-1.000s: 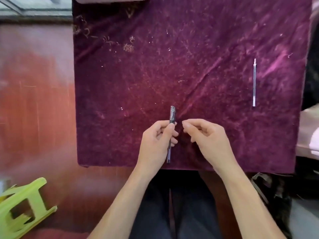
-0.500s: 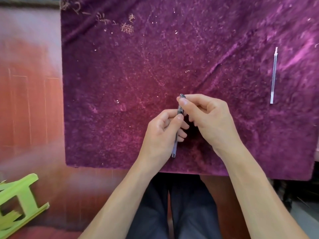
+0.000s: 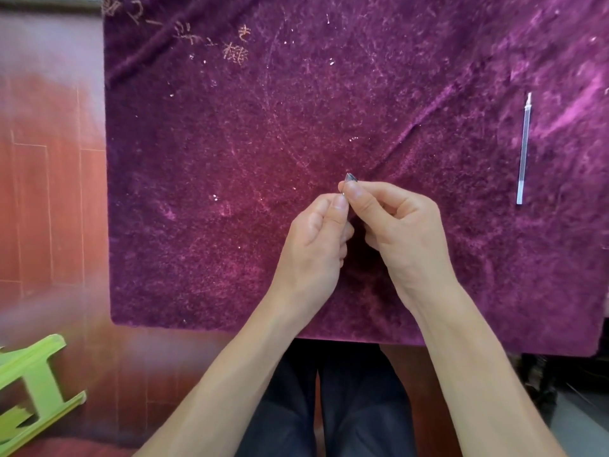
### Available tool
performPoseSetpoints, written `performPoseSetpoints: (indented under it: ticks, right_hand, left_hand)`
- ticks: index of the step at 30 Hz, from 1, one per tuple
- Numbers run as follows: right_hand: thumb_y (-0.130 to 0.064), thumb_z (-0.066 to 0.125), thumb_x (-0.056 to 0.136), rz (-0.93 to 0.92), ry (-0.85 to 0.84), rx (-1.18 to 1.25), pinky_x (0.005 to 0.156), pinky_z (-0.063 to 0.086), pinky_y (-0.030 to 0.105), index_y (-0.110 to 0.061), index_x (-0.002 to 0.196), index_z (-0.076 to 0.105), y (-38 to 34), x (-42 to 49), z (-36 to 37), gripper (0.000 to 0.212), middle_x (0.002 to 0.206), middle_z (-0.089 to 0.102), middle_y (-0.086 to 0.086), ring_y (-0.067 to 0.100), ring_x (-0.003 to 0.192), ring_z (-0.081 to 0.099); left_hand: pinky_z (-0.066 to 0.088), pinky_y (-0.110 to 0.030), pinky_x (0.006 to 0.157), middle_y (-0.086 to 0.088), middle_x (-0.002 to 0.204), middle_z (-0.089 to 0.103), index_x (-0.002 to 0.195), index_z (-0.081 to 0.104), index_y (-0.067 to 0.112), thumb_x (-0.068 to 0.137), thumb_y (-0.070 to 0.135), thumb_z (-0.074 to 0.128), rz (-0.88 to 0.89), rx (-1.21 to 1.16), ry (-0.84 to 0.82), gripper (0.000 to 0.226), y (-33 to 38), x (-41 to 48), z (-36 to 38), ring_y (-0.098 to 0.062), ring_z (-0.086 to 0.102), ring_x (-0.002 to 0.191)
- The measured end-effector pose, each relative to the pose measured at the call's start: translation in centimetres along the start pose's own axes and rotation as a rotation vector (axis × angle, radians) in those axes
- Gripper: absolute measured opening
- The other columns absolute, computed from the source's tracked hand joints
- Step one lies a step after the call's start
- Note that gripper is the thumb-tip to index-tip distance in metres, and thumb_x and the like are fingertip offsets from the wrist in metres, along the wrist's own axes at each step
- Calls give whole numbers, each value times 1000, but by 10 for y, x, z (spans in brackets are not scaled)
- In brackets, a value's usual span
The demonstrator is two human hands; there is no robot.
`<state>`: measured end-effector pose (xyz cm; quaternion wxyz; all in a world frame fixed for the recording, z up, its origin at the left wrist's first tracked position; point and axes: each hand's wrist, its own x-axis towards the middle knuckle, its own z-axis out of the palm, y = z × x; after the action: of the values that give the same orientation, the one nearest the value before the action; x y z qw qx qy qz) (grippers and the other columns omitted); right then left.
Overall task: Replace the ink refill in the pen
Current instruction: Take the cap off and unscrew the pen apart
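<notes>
My left grip (image 3: 316, 245) and right grip (image 3: 405, 232) both pinch the pen (image 3: 349, 177); a jerky pull risks small parts flying loose.

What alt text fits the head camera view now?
The right hand pinches the top end of a dark pen and the left hand holds it just below, over a purple cloth. A clear refill lies apart at right.

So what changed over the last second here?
The right hand moved left onto the pen and now pinches its upper end. The left hand still grips the pen's barrel. The spare refill still lies untouched on the purple cloth, far right.
</notes>
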<state>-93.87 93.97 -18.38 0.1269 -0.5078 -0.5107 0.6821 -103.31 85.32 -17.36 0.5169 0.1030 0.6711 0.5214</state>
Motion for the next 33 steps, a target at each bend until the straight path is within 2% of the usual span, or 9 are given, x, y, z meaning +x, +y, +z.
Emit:
performPoseSetpoints:
  ticks: [3, 9, 15, 18, 22, 24, 26, 28, 33]
  right_hand:
    - [-28, 79, 98, -8, 26, 7, 52, 39, 17, -17, 95, 86, -2, 1, 2, 14, 61, 51, -5, 5, 55, 42]
    - [-18, 77, 99, -45, 28, 65, 51, 41, 8, -11, 93, 84, -3, 1, 5, 12, 63, 49, 7, -3, 47, 45]
    - [-17, 75, 101, -23, 34, 131, 51, 42, 7, -15, 93, 83, 0, 0, 13, 12, 55, 54, -12, -4, 47, 49]
    - [-21, 76, 100, -16, 23, 104, 50, 41, 9, -15, 94, 85, -1, -1, 16, 12, 61, 50, 4, -2, 47, 44]
    - [-26, 79, 98, 31, 31, 120, 53, 42, 9, -18, 97, 86, -5, 1, 19, 12, 70, 45, 10, 2, 53, 43]
    - [-29, 80, 96, 41, 49, 113, 56, 45, 14, -20, 99, 87, -8, 3, 18, 12, 74, 51, 12, 8, 62, 48]
    - [-29, 81, 95, 28, 96, 108, 57, 46, 16, -19, 100, 86, -11, 6, 17, 12, 72, 63, 2, 9, 65, 52]
    - [-28, 80, 97, -3, 146, 88, 52, 43, 14, -18, 98, 86, -15, 11, 17, 12, 65, 62, -8, 9, 59, 47]
    - [-26, 75, 101, -116, 203, -33, 59, 48, 8, -14, 94, 85, -36, 40, 12, 17, 78, 77, -14, -6, 61, 63]
  left_hand:
    - [33, -16, 46, 17, 58, 40, 102, 62, 1, 110, 30, 37, 60, 87, 83, 39, -3, -1, 8, -2, 36, 48]
    - [36, -16, 47, 20, 54, 46, 97, 65, 5, 111, 27, 37, 142, 123, 151, 38, -4, -2, 12, -2, 41, 48]
    - [37, -14, 47, 20, 56, 50, 100, 70, 16, 110, 26, 38, 190, 116, 184, 34, -5, -4, 12, -2, 44, 48]
    - [37, -14, 46, 20, 56, 51, 104, 70, 19, 111, 28, 38, 165, 92, 188, 34, -6, -5, 9, -1, 43, 47]
    - [37, -11, 43, 21, 54, 51, 107, 69, 19, 110, 30, 37, 131, 52, 164, 34, -2, -1, 7, 0, 43, 45]
    - [34, -12, 44, 18, 54, 46, 107, 69, 15, 110, 33, 37, 111, 44, 135, 36, 1, 3, 6, -1, 39, 45]
    - [31, -15, 44, 12, 58, 40, 98, 67, 15, 110, 34, 37, 83, 9, 93, 37, 4, 7, 5, -1, 33, 47]
    - [29, -18, 42, 1, 60, 38, 88, 62, 21, 110, 33, 36, 43, -46, 59, 36, 7, 12, 5, -4, 31, 46]
    - [28, -20, 41, 3, 60, 40, 109, 68, 15, 107, 28, 36, -29, -124, 53, 34, 9, 19, 2, -4, 31, 45]
